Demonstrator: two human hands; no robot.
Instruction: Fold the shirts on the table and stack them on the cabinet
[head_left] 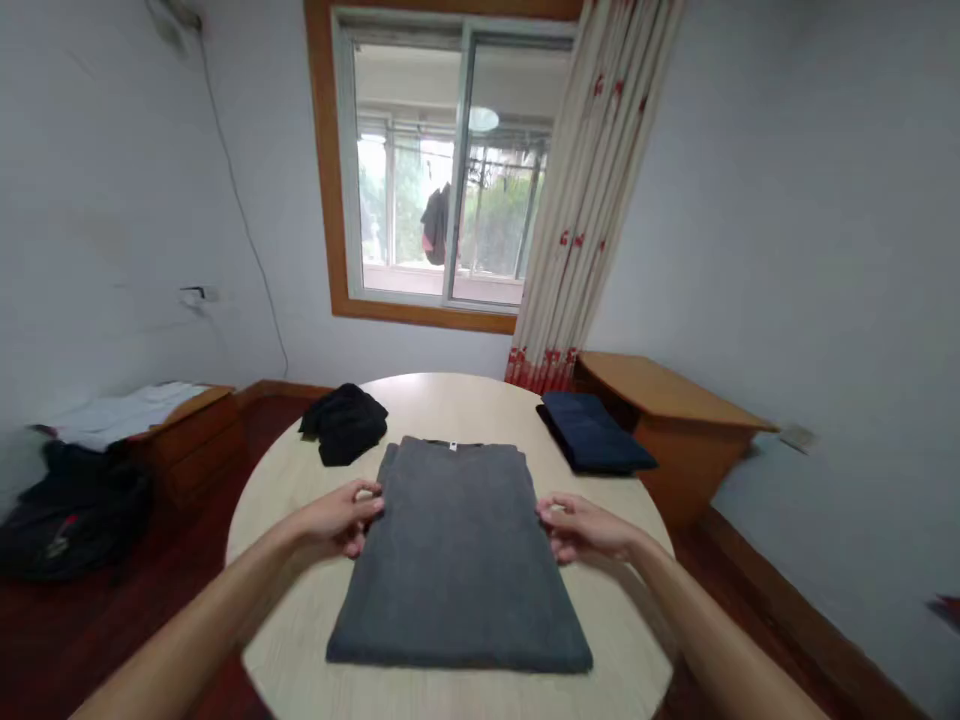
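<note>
On the round table, toward six o'clock, lies a folded gray shirt, likely soft and light; our left hand at nine and right hand at three pinch its sides, sensible holds.

The bare left forearm slants toward about half past one, the bare right forearm toward half past ten. The left hand curls its fingers roughly toward three o'clock; the right hand, also part-curled, faces nine.
</note>
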